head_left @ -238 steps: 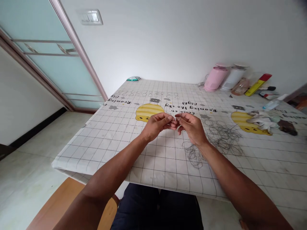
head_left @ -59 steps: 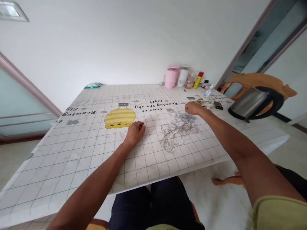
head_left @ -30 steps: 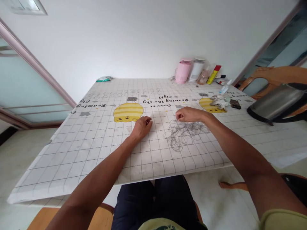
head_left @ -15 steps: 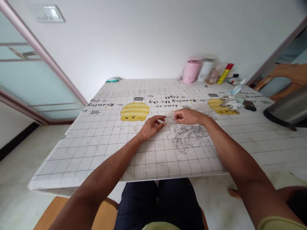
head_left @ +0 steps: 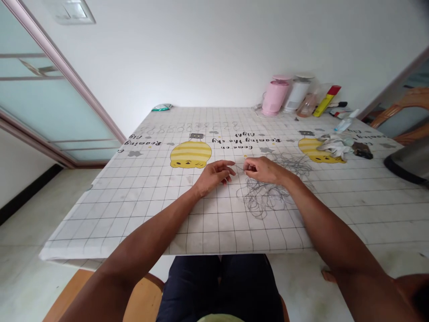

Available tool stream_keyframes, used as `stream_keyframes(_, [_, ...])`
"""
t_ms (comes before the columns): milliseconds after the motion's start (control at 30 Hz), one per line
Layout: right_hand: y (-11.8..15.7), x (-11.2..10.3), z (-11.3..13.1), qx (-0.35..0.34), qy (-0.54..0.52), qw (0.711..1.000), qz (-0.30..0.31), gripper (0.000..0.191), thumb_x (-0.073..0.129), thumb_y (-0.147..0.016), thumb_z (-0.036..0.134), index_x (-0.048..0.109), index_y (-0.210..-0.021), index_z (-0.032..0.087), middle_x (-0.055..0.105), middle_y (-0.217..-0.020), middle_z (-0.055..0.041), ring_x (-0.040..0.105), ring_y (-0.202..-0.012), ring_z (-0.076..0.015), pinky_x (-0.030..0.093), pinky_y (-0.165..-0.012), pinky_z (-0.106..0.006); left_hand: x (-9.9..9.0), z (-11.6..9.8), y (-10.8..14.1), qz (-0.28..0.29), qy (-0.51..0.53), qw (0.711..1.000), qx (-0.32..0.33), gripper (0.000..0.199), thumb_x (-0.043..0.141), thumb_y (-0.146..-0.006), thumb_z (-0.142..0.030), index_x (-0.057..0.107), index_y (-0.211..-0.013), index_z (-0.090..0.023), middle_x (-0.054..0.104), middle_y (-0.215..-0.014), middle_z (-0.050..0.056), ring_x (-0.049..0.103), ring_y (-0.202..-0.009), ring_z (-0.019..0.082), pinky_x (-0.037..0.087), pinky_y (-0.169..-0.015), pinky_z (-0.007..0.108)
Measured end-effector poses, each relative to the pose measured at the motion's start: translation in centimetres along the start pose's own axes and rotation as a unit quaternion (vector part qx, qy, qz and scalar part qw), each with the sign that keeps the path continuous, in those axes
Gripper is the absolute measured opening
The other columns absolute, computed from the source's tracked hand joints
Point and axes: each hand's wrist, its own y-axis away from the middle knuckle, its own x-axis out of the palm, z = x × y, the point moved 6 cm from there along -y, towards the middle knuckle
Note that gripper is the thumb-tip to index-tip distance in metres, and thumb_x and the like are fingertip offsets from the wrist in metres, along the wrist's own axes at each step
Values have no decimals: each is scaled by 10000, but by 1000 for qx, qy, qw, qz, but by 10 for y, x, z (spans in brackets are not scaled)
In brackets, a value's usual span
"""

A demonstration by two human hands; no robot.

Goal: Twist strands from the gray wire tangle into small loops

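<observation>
A loose tangle of thin grey thread (head_left: 264,197) lies on the checked tablecloth (head_left: 134,214), under and around my right hand (head_left: 263,170). The fingers of that hand are pinched together, and a thin strand shows at their tips. Just to its left is my left hand (head_left: 217,176), its fingers apart and slightly curled, near the strand. A small gap separates the two hands. Several looped pieces of thread (head_left: 187,128) lie in a row farther back on the cloth.
At the back right stand a pink cylinder (head_left: 275,96), a white one (head_left: 296,95), a bottle (head_left: 306,106) and a yellow-red box (head_left: 326,102). Crumpled cloth (head_left: 335,146) and a metal vessel (head_left: 410,158) are at the right. A green packet (head_left: 162,107) lies at the back left.
The view has shifted slightly. My left hand's fingers have moved a little, and my right hand has moved slightly down, showing more of the tangle behind it.
</observation>
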Motion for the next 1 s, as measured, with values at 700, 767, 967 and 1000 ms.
stream_keyframes(700, [7,8,0,49,-127,991,14,267,684,-916,470,721,-1039,236,663,-714,16,544,-597,-147,401,-571,-283,-19,2,2,-105,108,988,-45,147,729,-960,-260,768,-982,-120,725,-879,100,689,-703,154,639,-704,334])
stream_keyframes(767, [6,9,0,48,-131,990,21,269,695,-908,468,724,-1044,238,660,-708,19,547,-599,-149,398,-566,-281,-21,1,2,-114,107,987,-24,173,747,-961,-289,769,-984,-119,717,-868,91,679,-690,146,639,-688,328])
stream_keyframes(967, [6,10,-3,52,-150,987,34,269,705,-910,482,718,-999,228,672,-717,5,554,-602,-150,405,-540,-274,-31,-3,6,-185,100,978,-7,157,737,-964,-260,758,-950,-105,700,-821,80,670,-655,146,633,-621,322])
stream_keyframes(1000, [6,10,-4,53,-153,986,35,272,706,-912,485,717,-996,227,679,-724,2,558,-604,-150,414,-542,-274,-32,-4,7,-196,94,976,-5,158,734,-964,-260,756,-950,-104,701,-818,80,670,-656,149,636,-618,325])
